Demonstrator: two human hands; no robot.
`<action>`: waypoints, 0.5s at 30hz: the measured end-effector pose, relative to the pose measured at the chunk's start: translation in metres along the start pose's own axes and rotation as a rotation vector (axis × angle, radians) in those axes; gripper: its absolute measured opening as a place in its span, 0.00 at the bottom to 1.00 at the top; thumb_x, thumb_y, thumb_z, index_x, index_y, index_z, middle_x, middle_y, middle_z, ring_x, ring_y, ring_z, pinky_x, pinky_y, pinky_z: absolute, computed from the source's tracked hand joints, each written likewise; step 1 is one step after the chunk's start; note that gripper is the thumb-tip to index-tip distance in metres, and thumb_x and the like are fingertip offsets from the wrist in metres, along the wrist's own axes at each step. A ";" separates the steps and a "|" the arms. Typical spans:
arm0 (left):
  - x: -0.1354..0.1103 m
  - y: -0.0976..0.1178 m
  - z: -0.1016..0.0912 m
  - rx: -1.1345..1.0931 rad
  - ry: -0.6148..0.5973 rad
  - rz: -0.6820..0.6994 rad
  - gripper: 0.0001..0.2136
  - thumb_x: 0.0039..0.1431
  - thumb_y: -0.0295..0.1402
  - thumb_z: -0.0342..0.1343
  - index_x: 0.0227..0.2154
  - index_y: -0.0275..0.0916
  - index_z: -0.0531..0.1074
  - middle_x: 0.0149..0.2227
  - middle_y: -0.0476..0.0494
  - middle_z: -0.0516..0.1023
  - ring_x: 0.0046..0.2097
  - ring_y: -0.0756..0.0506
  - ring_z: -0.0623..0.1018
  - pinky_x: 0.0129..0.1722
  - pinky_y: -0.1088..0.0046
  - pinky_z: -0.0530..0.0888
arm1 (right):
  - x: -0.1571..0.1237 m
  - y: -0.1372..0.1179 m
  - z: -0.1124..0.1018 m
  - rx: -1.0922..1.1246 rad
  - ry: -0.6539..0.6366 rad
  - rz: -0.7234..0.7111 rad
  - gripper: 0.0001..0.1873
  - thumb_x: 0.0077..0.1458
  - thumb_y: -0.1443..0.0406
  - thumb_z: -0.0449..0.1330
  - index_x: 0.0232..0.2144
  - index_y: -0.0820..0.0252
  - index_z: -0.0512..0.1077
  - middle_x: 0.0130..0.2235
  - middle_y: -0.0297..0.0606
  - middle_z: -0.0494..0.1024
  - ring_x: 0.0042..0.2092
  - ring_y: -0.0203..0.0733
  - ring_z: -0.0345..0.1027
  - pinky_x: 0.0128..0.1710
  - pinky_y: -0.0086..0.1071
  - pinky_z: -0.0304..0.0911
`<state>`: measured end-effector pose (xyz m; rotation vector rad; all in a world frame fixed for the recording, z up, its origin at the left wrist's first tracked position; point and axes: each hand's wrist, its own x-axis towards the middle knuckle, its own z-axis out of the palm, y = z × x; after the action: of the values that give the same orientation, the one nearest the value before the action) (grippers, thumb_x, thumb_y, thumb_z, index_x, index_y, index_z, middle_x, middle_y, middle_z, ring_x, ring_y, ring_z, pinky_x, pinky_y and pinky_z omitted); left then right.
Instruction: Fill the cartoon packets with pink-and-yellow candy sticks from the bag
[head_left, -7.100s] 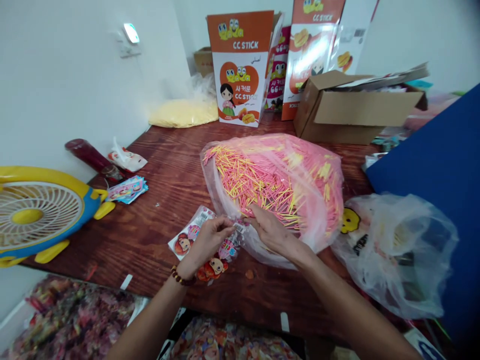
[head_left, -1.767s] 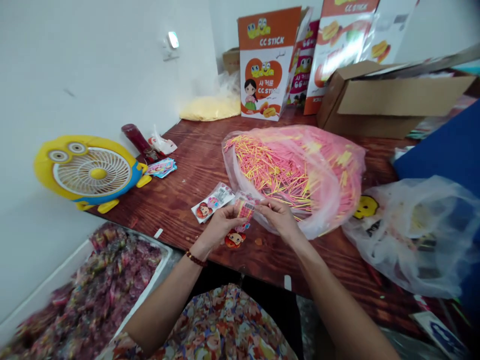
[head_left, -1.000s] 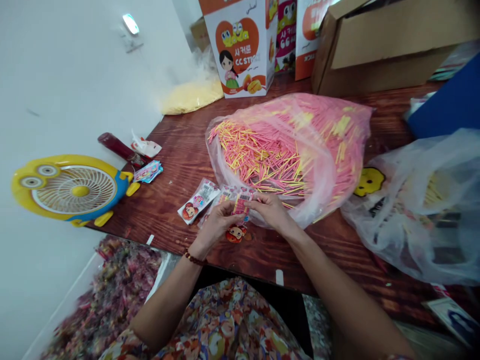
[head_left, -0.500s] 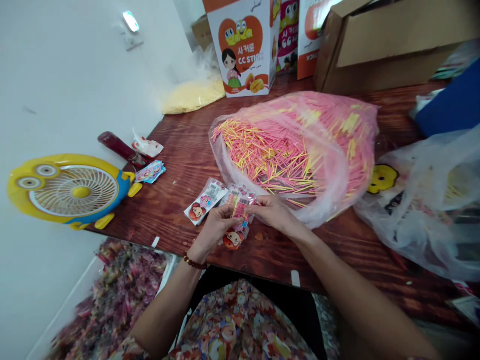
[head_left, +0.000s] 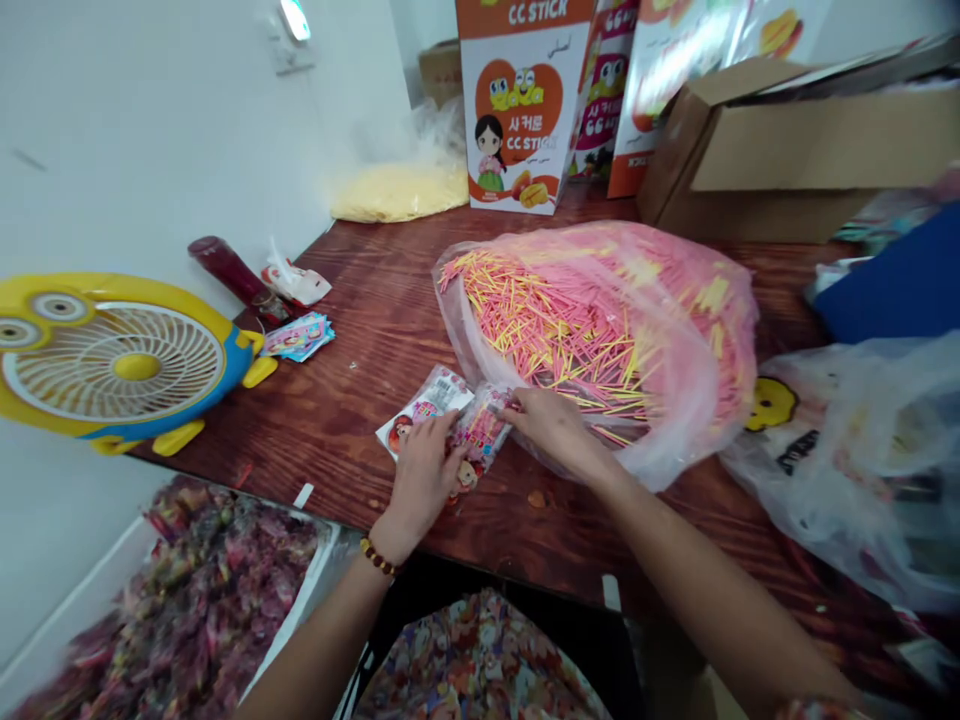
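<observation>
A small printed sachet filled with pink and yellow sticks lies on the wooden table, held from both sides. My left hand presses down on its lower end, fingers curled over it. My right hand pinches its top edge, right at the mouth of a big clear bag of pink and yellow sticks. A second sachet with a cartoon face lies flat just left of the hands.
A yellow cartoon desk fan stands at the left. A white bin of filled packets sits below the table edge. CC STICK cartons, a brown cardboard box and a clear smiley bag crowd the back and right.
Both hands have lowered the sachet from just above the table onto its surface. The left hand now lies over its lower end. The view has shifted slightly.
</observation>
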<state>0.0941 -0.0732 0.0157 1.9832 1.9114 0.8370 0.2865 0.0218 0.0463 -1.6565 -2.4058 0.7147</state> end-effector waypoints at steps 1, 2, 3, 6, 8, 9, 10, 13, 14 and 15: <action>-0.001 -0.001 0.004 0.090 -0.012 0.042 0.19 0.62 0.34 0.56 0.56 0.40 0.69 0.53 0.38 0.77 0.54 0.36 0.73 0.55 0.53 0.66 | 0.000 -0.003 0.000 -0.086 0.006 0.021 0.17 0.62 0.53 0.54 0.36 0.60 0.75 0.34 0.44 0.79 0.36 0.46 0.71 0.34 0.33 0.54; -0.002 -0.001 0.008 0.158 -0.026 0.071 0.20 0.63 0.35 0.56 0.58 0.40 0.68 0.54 0.37 0.75 0.55 0.35 0.71 0.56 0.52 0.65 | -0.001 -0.006 0.000 -0.143 0.010 0.038 0.18 0.63 0.53 0.54 0.39 0.61 0.75 0.36 0.47 0.80 0.38 0.48 0.72 0.36 0.34 0.55; -0.003 -0.002 0.013 0.206 -0.035 0.089 0.21 0.63 0.35 0.55 0.59 0.40 0.67 0.56 0.37 0.74 0.56 0.35 0.70 0.56 0.52 0.64 | -0.003 -0.007 0.000 -0.172 0.012 0.051 0.19 0.63 0.53 0.53 0.41 0.61 0.74 0.37 0.48 0.80 0.39 0.49 0.73 0.36 0.34 0.56; -0.007 -0.005 0.023 0.266 -0.018 0.114 0.22 0.65 0.34 0.53 0.61 0.40 0.65 0.58 0.36 0.73 0.57 0.36 0.69 0.56 0.54 0.63 | -0.010 -0.001 -0.004 -0.136 0.053 0.070 0.18 0.63 0.53 0.54 0.45 0.60 0.73 0.38 0.46 0.81 0.39 0.48 0.74 0.36 0.33 0.56; -0.008 -0.006 0.027 0.285 0.024 0.123 0.22 0.65 0.35 0.52 0.61 0.42 0.66 0.59 0.35 0.72 0.58 0.35 0.68 0.57 0.53 0.62 | -0.010 0.017 -0.011 -0.071 0.111 0.072 0.15 0.63 0.57 0.55 0.45 0.58 0.72 0.37 0.42 0.81 0.39 0.45 0.73 0.35 0.31 0.56; -0.008 -0.006 0.028 0.299 0.040 0.125 0.22 0.65 0.35 0.52 0.61 0.44 0.66 0.60 0.36 0.71 0.59 0.34 0.67 0.57 0.52 0.61 | -0.008 0.030 -0.017 -0.047 0.142 0.077 0.13 0.62 0.59 0.55 0.44 0.58 0.73 0.36 0.40 0.81 0.38 0.43 0.73 0.34 0.31 0.55; -0.007 -0.005 0.030 0.306 0.042 0.128 0.21 0.65 0.35 0.53 0.61 0.45 0.67 0.61 0.37 0.70 0.60 0.33 0.67 0.57 0.52 0.60 | -0.005 0.046 -0.023 -0.040 0.169 0.086 0.11 0.62 0.60 0.54 0.43 0.57 0.73 0.36 0.38 0.81 0.37 0.42 0.72 0.34 0.30 0.55; -0.006 0.001 0.033 0.310 0.009 0.140 0.22 0.64 0.33 0.52 0.61 0.47 0.67 0.62 0.39 0.70 0.60 0.33 0.67 0.54 0.50 0.60 | 0.003 0.101 -0.048 -0.144 0.204 0.161 0.11 0.61 0.64 0.52 0.38 0.59 0.75 0.35 0.39 0.80 0.36 0.40 0.71 0.32 0.29 0.54; -0.005 0.004 0.034 0.309 -0.002 0.139 0.22 0.64 0.32 0.52 0.61 0.47 0.67 0.62 0.39 0.70 0.60 0.32 0.67 0.54 0.50 0.60 | 0.005 0.119 -0.056 -0.213 0.197 0.203 0.11 0.61 0.66 0.52 0.36 0.60 0.75 0.36 0.41 0.81 0.37 0.41 0.71 0.33 0.29 0.53; -0.005 0.006 0.034 0.309 -0.008 0.134 0.22 0.64 0.31 0.51 0.61 0.47 0.67 0.62 0.39 0.70 0.60 0.32 0.67 0.53 0.50 0.60 | 0.007 0.135 -0.064 -0.279 0.187 0.219 0.12 0.61 0.66 0.51 0.36 0.60 0.75 0.38 0.42 0.81 0.38 0.41 0.71 0.33 0.30 0.54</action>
<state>0.1187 -0.0717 -0.0096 2.3094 2.0234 0.5905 0.4215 0.0858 0.0402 -2.0147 -2.2978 0.2393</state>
